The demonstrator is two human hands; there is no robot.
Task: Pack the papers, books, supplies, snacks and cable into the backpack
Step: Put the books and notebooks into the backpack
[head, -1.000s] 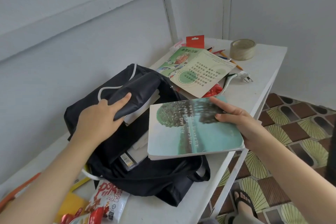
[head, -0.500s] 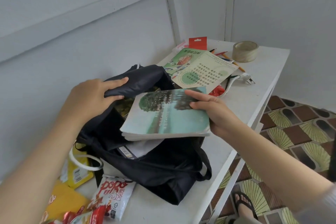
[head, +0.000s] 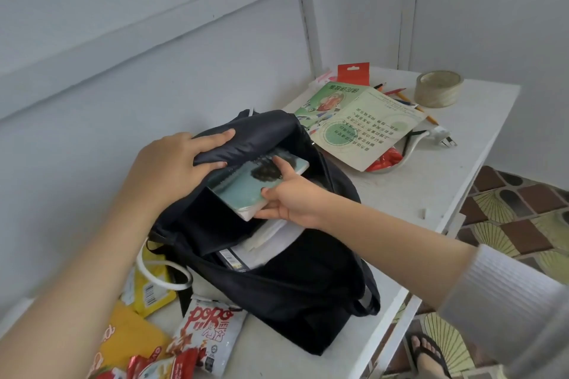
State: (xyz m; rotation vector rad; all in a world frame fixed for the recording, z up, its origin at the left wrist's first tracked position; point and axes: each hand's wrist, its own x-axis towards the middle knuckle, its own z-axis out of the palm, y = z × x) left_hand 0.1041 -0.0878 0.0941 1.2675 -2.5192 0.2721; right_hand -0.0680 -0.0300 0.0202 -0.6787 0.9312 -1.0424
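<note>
The left hand (head: 172, 169) grips the raised flap of the black fabric backpack (head: 308, 292) — fingers curled over its edge. The right hand (head: 289, 200) pinches the teal paperback book with a tree cover (head: 246, 184), thumb on top, fingers beneath — the book half inside the opening, above white papers (head: 268, 240).

Backpack (head: 308, 301): black woven cloth, synthetic-looking, matt w/ faint sheen on folds. Book (head: 243, 191): paper, smooth cover, slight gloss; page edges matt white. Booklet (head: 363, 129): thin paper, matt. Snack pkt (head: 209, 335) & yellow pkt (head: 151, 292): plastic film, glossy, crinkled. Tape roll (head: 438, 89): shiny translucent plastic. Plug (head: 437, 134): smooth white plastic, metal prongs. Worktop (head: 431, 181): white-painted, smooth, matt. Sleeve (head: 498, 295): ribbed knit cloth. Floor tiles (head: 523, 224): glazed, slight shine.
</note>
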